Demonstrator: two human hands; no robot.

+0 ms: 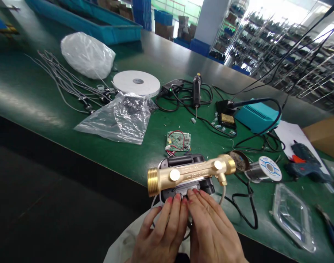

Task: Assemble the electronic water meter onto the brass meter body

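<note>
A brass water meter body, threaded at both ends, lies tilted across a dark grey plastic housing at the bench's near edge. My left hand is at the housing's near side, fingers side by side and fingertips on it by a pale grey plate. Right beside it, my right hand has its fingers together, tips at the same plate. Both thumbs and whatever is under the palms are hidden. Beyond the housing, a green circuit board with red wires lies flat.
Behind are a clear plastic bag, a white reel, grey cables and a black electric screwdriver. To the right are a teal soldering station, a solder spool, a glue gun, a clear lid and pliers.
</note>
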